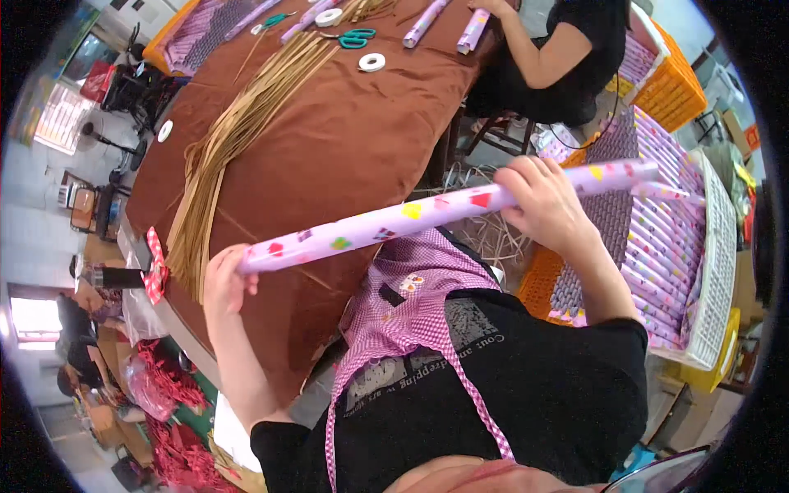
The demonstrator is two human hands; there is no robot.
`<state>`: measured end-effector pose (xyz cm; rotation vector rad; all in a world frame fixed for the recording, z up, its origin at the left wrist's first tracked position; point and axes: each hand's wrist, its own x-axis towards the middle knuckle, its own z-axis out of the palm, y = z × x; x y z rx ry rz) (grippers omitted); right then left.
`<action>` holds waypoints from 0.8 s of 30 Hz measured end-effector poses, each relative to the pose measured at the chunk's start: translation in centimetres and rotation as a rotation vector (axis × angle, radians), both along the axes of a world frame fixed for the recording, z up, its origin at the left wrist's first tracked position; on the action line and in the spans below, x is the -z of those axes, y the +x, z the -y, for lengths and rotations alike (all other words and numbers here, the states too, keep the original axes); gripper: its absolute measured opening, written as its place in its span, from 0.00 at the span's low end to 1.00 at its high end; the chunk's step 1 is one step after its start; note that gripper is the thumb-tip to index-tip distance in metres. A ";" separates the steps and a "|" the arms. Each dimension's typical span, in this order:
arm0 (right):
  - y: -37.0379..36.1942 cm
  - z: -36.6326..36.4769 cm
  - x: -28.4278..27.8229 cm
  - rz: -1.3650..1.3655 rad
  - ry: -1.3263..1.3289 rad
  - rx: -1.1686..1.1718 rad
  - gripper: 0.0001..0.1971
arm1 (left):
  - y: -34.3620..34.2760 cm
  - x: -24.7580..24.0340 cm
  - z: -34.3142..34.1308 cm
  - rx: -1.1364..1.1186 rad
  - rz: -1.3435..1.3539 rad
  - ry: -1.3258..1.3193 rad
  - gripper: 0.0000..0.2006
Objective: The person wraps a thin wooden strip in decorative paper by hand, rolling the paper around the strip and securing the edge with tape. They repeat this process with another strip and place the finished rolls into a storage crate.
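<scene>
A long lilac paper-wrapped roll (362,234) with colourful printed shapes is held across the front of me, above the near edge of the table. My left hand (223,278) is closed round its left end, the thumb and fingers at the tip. Toward the other end, my right hand (542,201) wraps over the roll from above, and the rest of the roll sticks out past it to the right. The roll tilts slightly, its right end farther from me. Near that end, a loose-looking lilac strip (670,192) shows over the basket.
A brown cloth-covered table (353,140) holds a bundle of flat tan strips (238,123), teal scissors (357,38) and white tape rolls (371,62). A co-worker's hand (491,7) touches another lilac roll (473,31). On the right, a white basket (717,271) stands by many stacked rolls (657,263).
</scene>
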<state>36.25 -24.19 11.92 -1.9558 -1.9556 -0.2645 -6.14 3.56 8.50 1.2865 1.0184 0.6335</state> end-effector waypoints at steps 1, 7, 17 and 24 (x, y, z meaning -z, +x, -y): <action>-0.1 -2.0 0.2 0.034 0.015 -0.065 0.20 | -2.2 0.0 0.8 -0.050 0.001 -0.012 0.15; -3.6 -13.2 0.2 -0.053 -0.008 -0.465 0.21 | -13.0 1.8 5.4 -0.375 -0.015 -0.151 0.17; -7.7 -27.1 5.9 -0.262 -0.415 -0.793 0.18 | -16.7 3.8 11.7 -0.804 -0.383 -0.076 0.22; -8.5 -30.1 6.5 -0.311 -0.622 -0.839 0.15 | -7.3 5.3 16.2 -0.255 -0.922 1.198 0.06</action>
